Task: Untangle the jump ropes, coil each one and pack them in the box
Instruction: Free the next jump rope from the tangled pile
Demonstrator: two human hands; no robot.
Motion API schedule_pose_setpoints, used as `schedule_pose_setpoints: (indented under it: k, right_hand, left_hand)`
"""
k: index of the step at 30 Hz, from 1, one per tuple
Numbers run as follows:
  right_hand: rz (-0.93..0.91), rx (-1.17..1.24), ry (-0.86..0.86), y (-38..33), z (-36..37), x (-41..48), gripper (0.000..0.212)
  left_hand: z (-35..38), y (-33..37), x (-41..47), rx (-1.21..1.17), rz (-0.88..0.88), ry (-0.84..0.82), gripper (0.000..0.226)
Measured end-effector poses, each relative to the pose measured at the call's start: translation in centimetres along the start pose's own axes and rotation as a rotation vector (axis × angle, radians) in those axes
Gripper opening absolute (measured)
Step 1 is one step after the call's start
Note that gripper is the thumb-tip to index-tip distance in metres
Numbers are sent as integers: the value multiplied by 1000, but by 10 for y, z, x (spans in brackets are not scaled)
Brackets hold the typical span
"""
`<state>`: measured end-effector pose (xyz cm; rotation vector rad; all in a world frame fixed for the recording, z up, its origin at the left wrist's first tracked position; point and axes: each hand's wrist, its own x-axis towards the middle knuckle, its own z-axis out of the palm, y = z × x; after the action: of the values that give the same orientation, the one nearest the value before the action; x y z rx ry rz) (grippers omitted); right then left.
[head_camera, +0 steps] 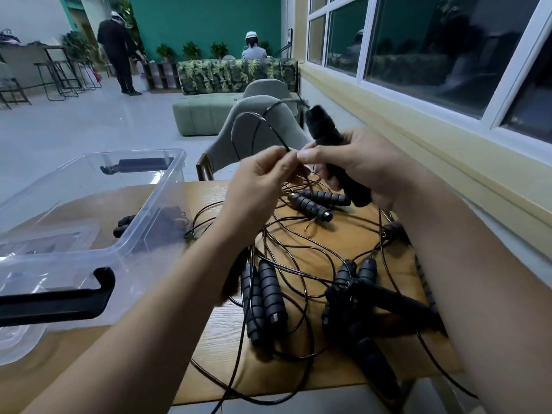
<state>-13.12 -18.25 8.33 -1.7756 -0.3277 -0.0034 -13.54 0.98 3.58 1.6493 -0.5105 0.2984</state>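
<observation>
Wooden table (222,336), lower centre, bears tangled jump ropes (268,291) beside the clear box (134,152) at left; right hand (358,162) grips one handle (325,135), left hand (257,186) pinches its cord (262,115): little seems done.

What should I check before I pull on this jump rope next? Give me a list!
1. The right hand grips the black handle: ok.
2. The left hand pinches the thin cord: ok.
3. That cord is free of the tangled ropes: cannot tell; it passes behind the hands.
4. Ropes on the table lie untangled: not ok; cords cross each other.
5. The clear box is open, beside the ropes: ok.
</observation>
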Motion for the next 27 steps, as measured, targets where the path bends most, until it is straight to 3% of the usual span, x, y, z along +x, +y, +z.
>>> schedule_pose_setpoints:
  k: [6,12,18,22,27]
  right_hand:
    - [138,-209,-85,11,3,-2,33]
    - [112,-115,-184,11,13,0,38]
    - [45,-180,-143,10,20,-1,24]
    - [-109,28,-28,2,17,0,10]
    - [-198,222,6,-7,16,2,15]
  left_hand:
    - [-26,8,10,-204,-49,149,20]
    - [-37,7,13,-254,-86,209,22]
    - [-36,9,13,-328,-132,256,25]
    - [-21,5,7,-285,-234,161,35]
    - [14,-6,-12,-44,-202,-113,17]
